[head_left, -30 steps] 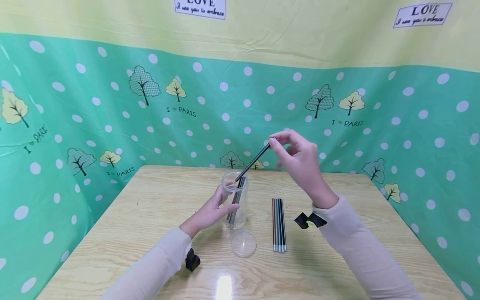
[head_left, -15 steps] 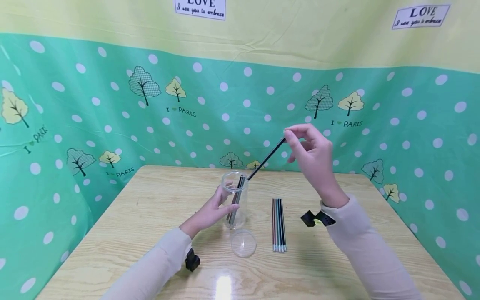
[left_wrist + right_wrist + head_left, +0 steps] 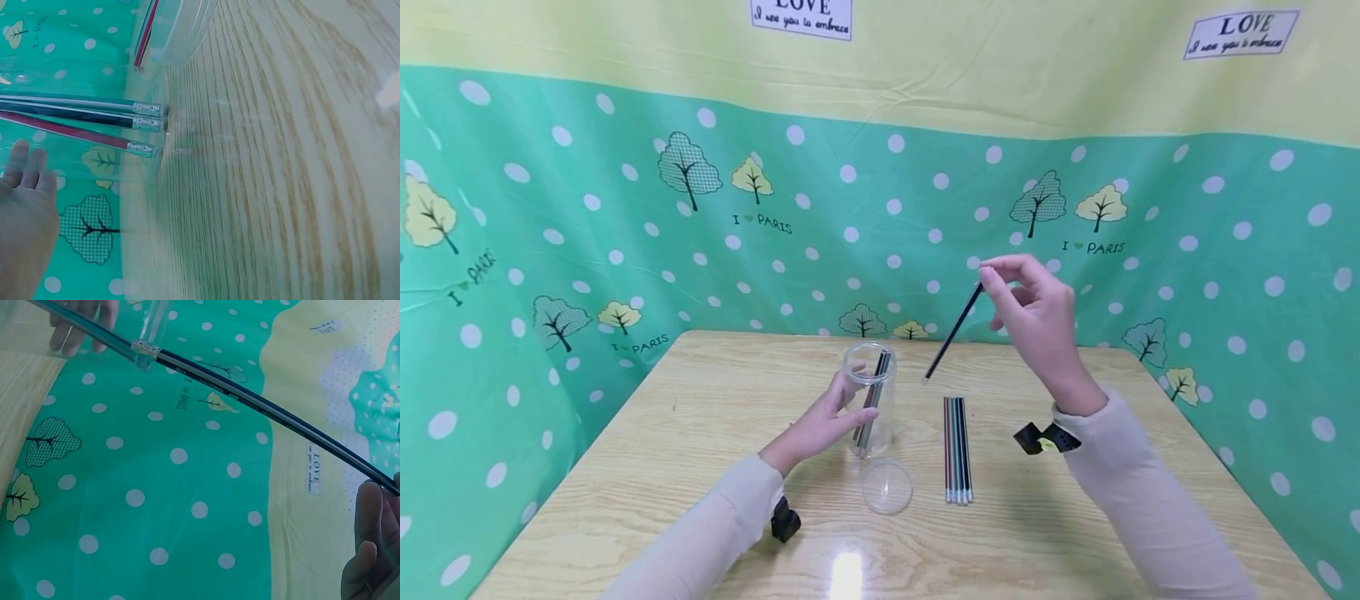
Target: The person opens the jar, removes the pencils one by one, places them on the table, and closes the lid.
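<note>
My right hand (image 3: 1041,317) pinches a black pencil (image 3: 953,335) near its upper end, above the table. The pencil slants down to the left with its eraser end lowest, right of a clear jar (image 3: 889,412). My left hand (image 3: 823,421) holds the upright, lidless jar from the left, thumb in front and fingers behind. Inside lean several pencils (image 3: 874,400); the left wrist view shows teal, black and red pencils (image 3: 75,130) with their metal-banded eraser ends at the bottom. The right wrist view shows the pinched pencil (image 3: 269,409) along its length.
A round clear lid (image 3: 887,487) lies in front of the jar. Right of it, several dark, red and teal pencils (image 3: 958,450) lie side by side, eraser ends toward me. The wooden table (image 3: 715,400) ends at a green and yellow curtain (image 3: 820,275).
My right hand has moved right with the black pencil; its lower end has come from the jar's mouth to outside it, and the pencil hangs steeper. The left hand stays on the jar.
</note>
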### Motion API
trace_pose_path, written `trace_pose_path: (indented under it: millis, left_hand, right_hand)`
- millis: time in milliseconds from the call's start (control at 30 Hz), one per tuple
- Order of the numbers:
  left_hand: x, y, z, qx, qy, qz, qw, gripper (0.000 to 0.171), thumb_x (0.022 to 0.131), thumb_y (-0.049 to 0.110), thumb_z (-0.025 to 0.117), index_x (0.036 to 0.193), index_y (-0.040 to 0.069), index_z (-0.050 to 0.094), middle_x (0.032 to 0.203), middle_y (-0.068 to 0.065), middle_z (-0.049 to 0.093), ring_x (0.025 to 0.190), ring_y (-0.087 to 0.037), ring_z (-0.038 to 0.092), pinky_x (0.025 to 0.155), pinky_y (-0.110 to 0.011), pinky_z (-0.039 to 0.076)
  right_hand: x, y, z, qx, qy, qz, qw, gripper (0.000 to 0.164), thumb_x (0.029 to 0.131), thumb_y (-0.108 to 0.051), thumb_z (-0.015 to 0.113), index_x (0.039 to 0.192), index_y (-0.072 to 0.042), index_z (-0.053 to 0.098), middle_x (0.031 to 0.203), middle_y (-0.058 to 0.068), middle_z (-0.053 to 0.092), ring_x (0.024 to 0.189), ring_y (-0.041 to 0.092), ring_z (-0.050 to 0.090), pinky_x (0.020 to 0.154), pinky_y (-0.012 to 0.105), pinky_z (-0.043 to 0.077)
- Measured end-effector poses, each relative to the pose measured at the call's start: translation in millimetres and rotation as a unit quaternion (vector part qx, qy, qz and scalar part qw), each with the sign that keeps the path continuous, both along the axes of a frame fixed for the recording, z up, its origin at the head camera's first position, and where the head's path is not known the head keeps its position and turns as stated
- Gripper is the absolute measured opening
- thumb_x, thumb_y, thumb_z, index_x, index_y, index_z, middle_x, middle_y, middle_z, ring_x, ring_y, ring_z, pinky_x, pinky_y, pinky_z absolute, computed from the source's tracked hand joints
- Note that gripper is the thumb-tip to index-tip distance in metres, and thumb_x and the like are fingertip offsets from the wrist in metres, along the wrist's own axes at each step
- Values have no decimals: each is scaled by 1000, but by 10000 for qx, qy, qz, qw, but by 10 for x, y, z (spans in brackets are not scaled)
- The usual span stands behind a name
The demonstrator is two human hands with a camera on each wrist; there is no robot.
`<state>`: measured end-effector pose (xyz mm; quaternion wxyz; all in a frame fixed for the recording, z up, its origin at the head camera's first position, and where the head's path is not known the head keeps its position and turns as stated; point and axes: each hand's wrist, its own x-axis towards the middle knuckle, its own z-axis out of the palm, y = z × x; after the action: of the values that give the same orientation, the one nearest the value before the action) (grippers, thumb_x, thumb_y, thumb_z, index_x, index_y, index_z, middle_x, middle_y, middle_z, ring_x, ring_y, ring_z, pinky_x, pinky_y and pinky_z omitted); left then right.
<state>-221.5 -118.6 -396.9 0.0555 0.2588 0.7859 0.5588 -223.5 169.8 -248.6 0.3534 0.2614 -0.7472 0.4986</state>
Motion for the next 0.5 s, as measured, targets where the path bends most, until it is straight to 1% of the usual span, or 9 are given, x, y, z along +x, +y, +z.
trace_pose_path:
  millis: [67, 167, 267, 333, 500]
  left_hand:
    - [6, 4, 2, -1, -7, 28, 10000, 77, 100, 16, 64, 157, 1, 14, 157, -25, 31, 146, -39, 26, 118, -54, 18]
    - [10, 11, -2, -4, 27, 65, 10000, 77, 100, 16, 64, 157, 0, 14, 157, -25, 31, 145, -39, 27, 118, -54, 19]
    - [12, 11, -4, -17, 43, 76, 10000, 77, 100, 15, 64, 157, 0, 14, 157, -25, 32, 145, -40, 27, 118, -55, 19]
    - [13, 9, -2, -21, 27, 71, 10000, 77, 100, 16, 64, 157, 1, 14, 157, -24, 32, 145, -40, 27, 118, -55, 19]
    - [17, 7, 3, -24, 30, 70, 10000, 77, 100, 16, 64, 157, 2, 14, 157, -23, 33, 145, -40, 27, 118, -54, 20]
  right_hand:
    - [16, 15, -5, 76, -95, -49, 9999, 13, 99, -10, 65, 109, -3, 71, 90, 6, 70, 46, 15, 56, 44, 22, 44]
    - [88, 18, 16, 198, -227, -70, 9995, 14, 99, -7, 63, 109, 0, 69, 91, 12, 70, 47, 16, 56, 42, 22, 41]
    - [151, 19, 37, 335, -316, -85, 9989, 14, 100, -7, 63, 109, 2, 68, 89, 16, 70, 47, 15, 56, 42, 22, 41]
    - [150, 36, 26, 417, -347, -105, 9985, 15, 100, -8, 63, 109, 2, 68, 88, 17, 69, 46, 14, 56, 44, 21, 43]
    - [91, 101, -28, 495, -467, -135, 9976, 16, 100, -9, 63, 110, 3, 67, 87, 19, 68, 46, 11, 55, 45, 21, 45]
